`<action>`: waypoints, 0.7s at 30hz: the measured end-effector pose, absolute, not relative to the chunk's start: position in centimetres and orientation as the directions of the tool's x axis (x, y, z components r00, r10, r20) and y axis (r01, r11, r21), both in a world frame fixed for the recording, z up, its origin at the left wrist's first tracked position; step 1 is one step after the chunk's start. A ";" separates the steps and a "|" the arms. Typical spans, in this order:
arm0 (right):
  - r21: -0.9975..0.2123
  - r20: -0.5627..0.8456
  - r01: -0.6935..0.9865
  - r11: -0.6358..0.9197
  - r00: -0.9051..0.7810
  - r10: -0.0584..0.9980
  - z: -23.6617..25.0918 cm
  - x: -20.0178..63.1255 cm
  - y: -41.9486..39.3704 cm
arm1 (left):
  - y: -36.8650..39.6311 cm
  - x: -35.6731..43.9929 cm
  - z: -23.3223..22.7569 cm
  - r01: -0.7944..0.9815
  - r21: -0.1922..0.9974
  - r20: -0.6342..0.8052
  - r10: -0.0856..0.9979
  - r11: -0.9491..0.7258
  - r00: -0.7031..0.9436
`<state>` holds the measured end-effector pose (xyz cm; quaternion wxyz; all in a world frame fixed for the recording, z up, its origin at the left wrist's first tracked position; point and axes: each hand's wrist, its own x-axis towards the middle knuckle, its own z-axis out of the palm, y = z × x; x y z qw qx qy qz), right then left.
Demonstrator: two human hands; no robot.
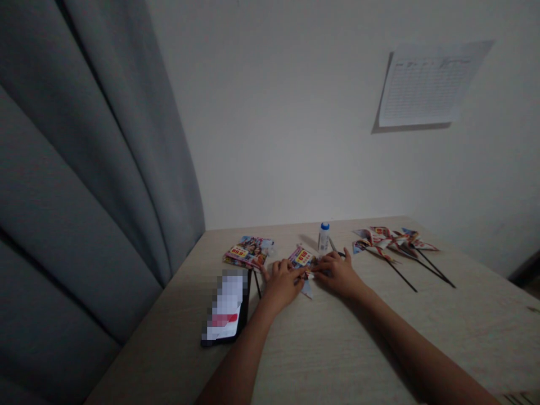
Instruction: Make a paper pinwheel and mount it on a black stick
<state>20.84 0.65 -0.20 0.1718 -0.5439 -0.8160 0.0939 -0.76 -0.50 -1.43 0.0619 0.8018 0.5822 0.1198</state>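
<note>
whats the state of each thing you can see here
Bottle: upright, capped.
Phone: face up, lit.
Paper stack: lying down, piled.
Paper piece: under the fingers of the left hand and right hand; how far folded is unclear.
Pinwheels: folded, lying down.
Wall sheet: hung up, printed.
Curtain: hanging in folds.

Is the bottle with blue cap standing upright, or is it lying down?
Upright: the bottle stands on the table just beyond the right hand, with its blue cap at the top.
</note>
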 end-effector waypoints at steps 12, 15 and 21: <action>-0.361 0.197 0.844 0.397 -0.347 0.917 -0.3 21.0 0.6 | -0.7 -0.8 -1.6 0.909 0.263 0.136 0.945 -0.324 0.297; -0.360 0.188 0.845 0.394 -0.349 0.918 -0.2 21.0 0.6 | -0.7 -0.8 -1.6 0.913 0.250 0.126 0.946 -0.321 0.298; -0.357 0.170 0.850 0.387 -0.348 0.922 0.0 21.0 0.5 | -0.8 -0.8 -1.5 0.914 0.251 0.119 0.948 -0.318 0.297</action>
